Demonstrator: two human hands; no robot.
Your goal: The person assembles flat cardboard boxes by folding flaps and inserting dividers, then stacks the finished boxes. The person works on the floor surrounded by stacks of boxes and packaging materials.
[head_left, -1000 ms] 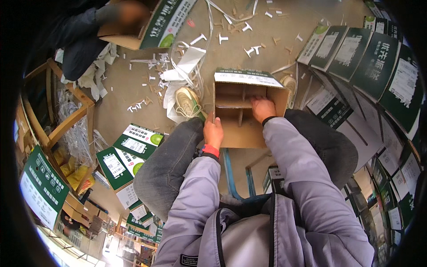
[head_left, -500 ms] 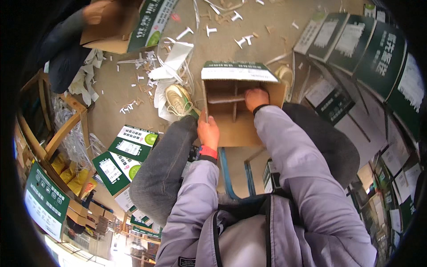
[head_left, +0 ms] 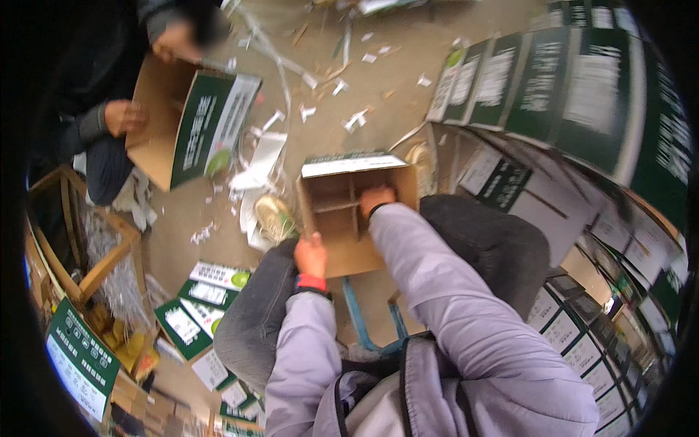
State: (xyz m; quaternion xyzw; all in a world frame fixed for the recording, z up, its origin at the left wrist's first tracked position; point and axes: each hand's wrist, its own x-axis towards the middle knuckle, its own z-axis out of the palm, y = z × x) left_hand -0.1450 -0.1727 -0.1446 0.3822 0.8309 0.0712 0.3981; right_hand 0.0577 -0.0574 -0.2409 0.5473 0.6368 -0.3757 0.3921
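Between left hand, pinching its wall, and right hand, grip unclear: brown cardboard box, cross-shaped cardboard divider apparently being seated; next, probably, squaring.

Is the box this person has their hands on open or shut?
Open. You can see straight into the box: cardboard dividers show inside, and the right hand is in there too.

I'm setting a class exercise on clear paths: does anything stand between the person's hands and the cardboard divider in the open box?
Nothing visible blocks the right hand, inside the open box beside the divider. For the left hand, the box's left wall stands partly in between.
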